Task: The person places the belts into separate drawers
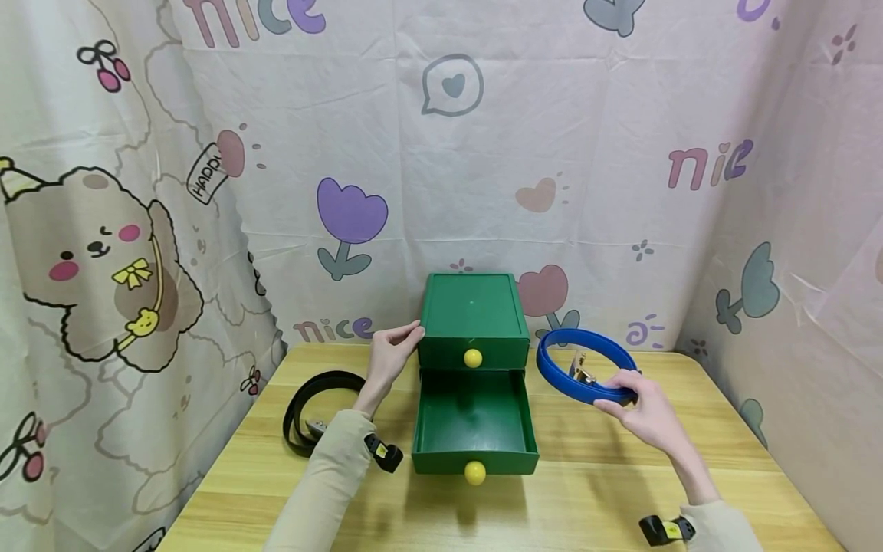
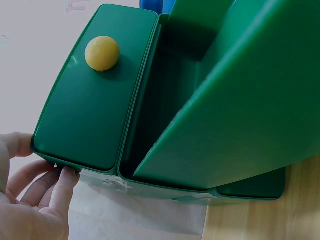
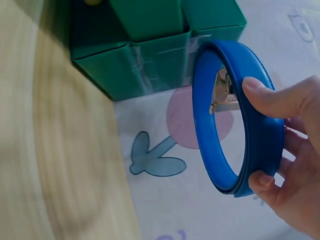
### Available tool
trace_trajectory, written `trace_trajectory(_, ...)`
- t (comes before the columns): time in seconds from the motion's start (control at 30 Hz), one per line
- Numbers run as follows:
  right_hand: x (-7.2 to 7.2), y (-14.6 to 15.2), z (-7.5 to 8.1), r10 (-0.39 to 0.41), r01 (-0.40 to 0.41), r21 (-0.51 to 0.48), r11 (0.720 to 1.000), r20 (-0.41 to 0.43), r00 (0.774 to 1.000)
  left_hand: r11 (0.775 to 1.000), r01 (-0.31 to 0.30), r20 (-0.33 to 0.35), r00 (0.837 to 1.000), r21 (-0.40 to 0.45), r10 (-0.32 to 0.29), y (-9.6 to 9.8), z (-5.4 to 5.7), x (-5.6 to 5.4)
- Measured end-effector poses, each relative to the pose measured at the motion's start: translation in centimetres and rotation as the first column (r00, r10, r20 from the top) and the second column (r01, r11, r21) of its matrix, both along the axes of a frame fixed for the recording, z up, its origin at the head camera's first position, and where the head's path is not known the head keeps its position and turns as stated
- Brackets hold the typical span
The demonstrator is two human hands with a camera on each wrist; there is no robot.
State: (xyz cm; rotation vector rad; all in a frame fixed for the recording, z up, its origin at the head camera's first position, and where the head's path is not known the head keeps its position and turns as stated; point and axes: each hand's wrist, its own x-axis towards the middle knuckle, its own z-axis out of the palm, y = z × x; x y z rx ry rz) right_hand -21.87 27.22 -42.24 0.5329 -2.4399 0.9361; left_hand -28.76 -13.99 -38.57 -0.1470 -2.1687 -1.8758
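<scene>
A green drawer cabinet [image 1: 472,307] with yellow knobs stands against the cloth. Its middle drawer [image 1: 474,418] is pulled out and has nothing inside; the top one is closed. My left hand [image 1: 389,356] holds the cabinet's upper left front corner, thumb and fingers on its top and side. In my right hand [image 1: 645,410] is a coiled blue belt [image 1: 585,389] with a metal buckle, raised to the right of the cabinet. The right wrist view shows thumb and fingers gripping the coil [image 3: 267,135]. Behind my left forearm lies a coiled black belt [image 1: 297,406], partly hidden.
The light wooden table [image 1: 586,491] carries the cabinet and the black belt. A printed cloth [image 1: 469,153] hangs behind and along both sides. In the left wrist view, the bottom drawer [image 2: 255,186] shows partly behind the pulled-out one.
</scene>
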Motion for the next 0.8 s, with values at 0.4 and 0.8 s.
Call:
trace_trajectory(0.4,1.0,1.0,1.8,0.195,-0.19,-0.091,0.978,0.047,0.98,1.0,-0.007,-0.004,1.0,-0.002,0.007,0.0,0.0,0.0)
trace_trajectory(0.8,2.0,0.7,3.1,0.309,-0.307,-0.053,0.95,0.029,0.951,1.0,-0.013,-0.017,1.0,-0.02,0.013,0.0,-0.1,-0.1)
